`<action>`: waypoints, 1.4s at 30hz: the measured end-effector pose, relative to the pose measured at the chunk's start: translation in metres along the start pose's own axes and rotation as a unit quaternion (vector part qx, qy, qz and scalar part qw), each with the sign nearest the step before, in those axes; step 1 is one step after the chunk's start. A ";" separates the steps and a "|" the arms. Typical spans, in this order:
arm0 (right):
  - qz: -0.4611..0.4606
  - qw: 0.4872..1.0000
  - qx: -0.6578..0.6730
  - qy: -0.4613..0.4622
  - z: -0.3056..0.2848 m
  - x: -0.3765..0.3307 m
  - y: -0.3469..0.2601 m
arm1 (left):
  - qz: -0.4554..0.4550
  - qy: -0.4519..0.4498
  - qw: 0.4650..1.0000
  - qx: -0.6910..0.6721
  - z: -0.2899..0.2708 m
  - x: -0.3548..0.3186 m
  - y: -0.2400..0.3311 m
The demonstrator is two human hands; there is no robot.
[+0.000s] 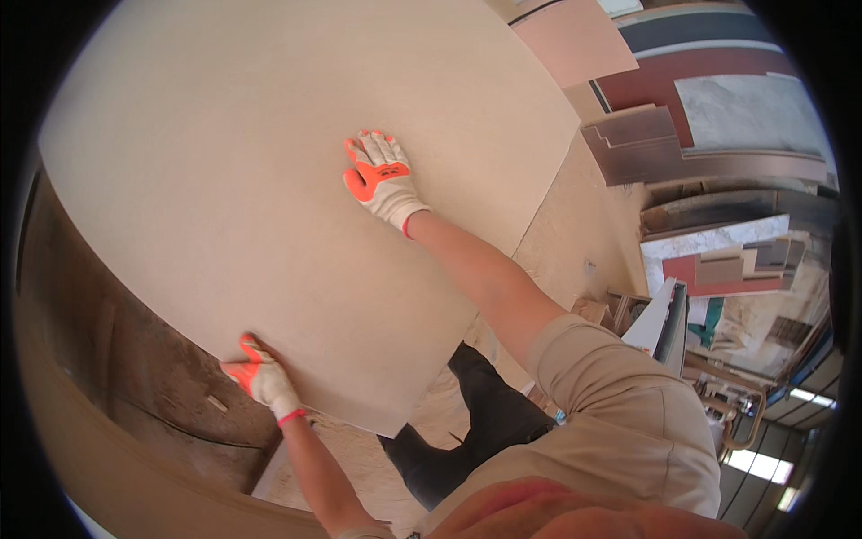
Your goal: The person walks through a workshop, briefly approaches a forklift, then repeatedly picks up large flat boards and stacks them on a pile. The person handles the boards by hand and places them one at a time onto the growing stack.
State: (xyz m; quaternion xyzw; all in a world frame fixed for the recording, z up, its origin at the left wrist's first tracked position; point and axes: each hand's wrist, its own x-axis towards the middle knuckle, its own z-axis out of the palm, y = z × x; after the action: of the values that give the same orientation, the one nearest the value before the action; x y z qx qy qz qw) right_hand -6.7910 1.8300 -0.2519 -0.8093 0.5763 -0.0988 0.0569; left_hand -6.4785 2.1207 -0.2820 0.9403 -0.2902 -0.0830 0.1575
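Beige and broad, the board (269, 180) fills the left and middle of your view, tilted, its near corner pointing down toward your legs. Your left hand (262, 377), in a white-and-orange glove, grips the board's near left edge, fingers curled around it. Your right hand (382, 180), gloved the same, lies flat and spread on the board's face, far from the left one. Stacked panels (709, 126) in red, grey and brown lean at the far right, well apart from the board.
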 end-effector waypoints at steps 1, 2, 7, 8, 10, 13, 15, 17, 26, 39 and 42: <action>0.002 1.000 0.000 -0.018 0.001 0.006 0.001 | 0.001 0.000 1.000 -0.008 0.002 0.004 0.003; 0.010 1.000 -0.004 -0.023 0.000 0.006 0.003 | -0.019 -0.025 0.999 -0.022 0.002 0.003 0.003; 0.004 0.999 -0.028 -0.039 -0.007 0.006 -0.002 | -0.069 -0.020 0.997 -0.002 0.001 -0.002 0.006; 0.003 0.999 -0.029 -0.033 -0.009 0.008 -0.004 | -0.072 -0.031 0.993 -0.085 0.001 -0.002 0.009; 0.000 0.999 -0.036 -0.023 -0.012 0.012 -0.006 | -0.116 -0.047 0.962 -0.241 -0.003 0.002 0.017; -0.034 0.997 -0.076 0.000 -0.013 0.017 -0.004 | -0.190 -0.082 0.950 -0.234 -0.009 0.012 0.026; -0.069 0.993 -0.080 0.053 -0.010 0.019 0.000 | -0.198 -0.057 0.836 -0.509 -0.014 0.008 0.026; -0.071 0.994 -0.068 0.057 -0.005 0.019 0.005 | -0.143 -0.060 0.866 -0.475 -0.019 -0.010 0.014; -0.121 0.990 0.000 0.076 0.018 0.019 0.023 | -0.288 -0.335 0.895 0.061 -0.179 -0.442 -0.162; -0.108 0.904 0.193 -0.365 -0.018 -0.314 -0.027 | -0.561 0.050 0.633 -0.531 -0.440 -0.480 -0.260; -0.093 0.843 0.210 -0.487 -0.022 -0.339 -0.052 | -0.588 0.062 0.723 -0.358 -0.435 -0.444 -0.232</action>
State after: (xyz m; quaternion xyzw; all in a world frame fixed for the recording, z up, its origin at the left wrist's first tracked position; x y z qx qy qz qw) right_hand -6.8558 2.1673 -0.2515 -0.7716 0.3620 0.1849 0.4894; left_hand -6.6134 2.6634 0.0739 0.7989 0.3826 -0.1978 0.4198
